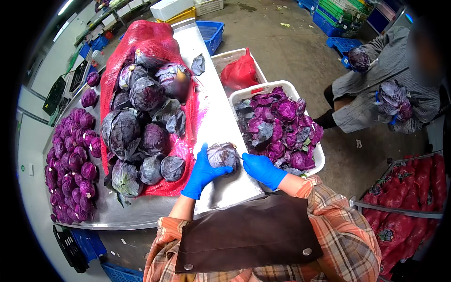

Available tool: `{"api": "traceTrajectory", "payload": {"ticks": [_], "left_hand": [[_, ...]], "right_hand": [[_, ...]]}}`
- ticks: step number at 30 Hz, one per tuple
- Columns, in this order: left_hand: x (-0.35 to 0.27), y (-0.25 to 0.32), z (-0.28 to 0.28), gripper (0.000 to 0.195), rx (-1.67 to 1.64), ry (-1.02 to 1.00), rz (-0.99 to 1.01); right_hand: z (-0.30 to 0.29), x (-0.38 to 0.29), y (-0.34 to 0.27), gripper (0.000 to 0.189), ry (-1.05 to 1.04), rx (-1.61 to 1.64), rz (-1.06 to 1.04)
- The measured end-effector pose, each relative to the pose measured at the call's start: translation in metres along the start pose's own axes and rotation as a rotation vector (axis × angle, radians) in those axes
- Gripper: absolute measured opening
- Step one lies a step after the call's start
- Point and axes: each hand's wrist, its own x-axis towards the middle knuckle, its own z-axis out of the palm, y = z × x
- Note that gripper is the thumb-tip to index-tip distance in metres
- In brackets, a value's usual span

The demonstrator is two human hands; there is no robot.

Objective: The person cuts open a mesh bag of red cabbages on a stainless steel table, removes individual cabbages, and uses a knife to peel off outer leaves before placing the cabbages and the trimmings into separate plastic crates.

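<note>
My left hand, in a blue glove, curves around the side of a red cabbage on the steel table. Dull outer leaves cover this head. On its other side my gloved right hand has its fingers drawn together close to the cabbage; whether they pinch a small tool or a leaf edge is hidden. To the left, an opened red mesh sack holds several untrimmed red cabbages. A white crate full of loose purple leaves stands right of the table.
Bright purple trimmed cabbages are heaped at the table's left end. Beyond the leaf crate stands another white crate with a red bag. A seated person holds cabbages at the right. Filled red sacks lie behind a metal rail.
</note>
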Motion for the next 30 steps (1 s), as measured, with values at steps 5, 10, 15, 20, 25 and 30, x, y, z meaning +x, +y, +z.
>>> {"api": "traceTrajectory", "payload": {"ticks": [5,10,15,20,25,30], "left_hand": [[-0.007,0.001,0.01,0.126,0.086,0.08,0.025],[-0.011,0.024,0.02,0.124,0.298,0.107,0.153],[-0.045,-0.019,0.016,0.127,0.101,0.193,0.308],[-0.066,-0.015,0.001,0.108,-0.419,0.172,-0.158],[-0.056,-0.007,0.022,0.106,-0.573,0.219,-0.078],[-0.049,-0.011,0.049,0.102,-0.286,0.308,-0.065]], "right_hand": [[-0.004,0.015,-0.002,0.013,-0.093,-0.013,0.115],[0.031,0.026,0.027,0.018,-0.165,0.025,0.194],[0.025,0.021,0.015,0.028,-0.266,0.329,0.236],[0.001,0.001,-0.02,0.047,-0.432,0.725,0.403],[-0.014,-0.003,-0.021,0.059,-0.233,0.772,0.466],[-0.022,-0.021,-0.047,0.062,-0.197,0.839,0.458]]}}
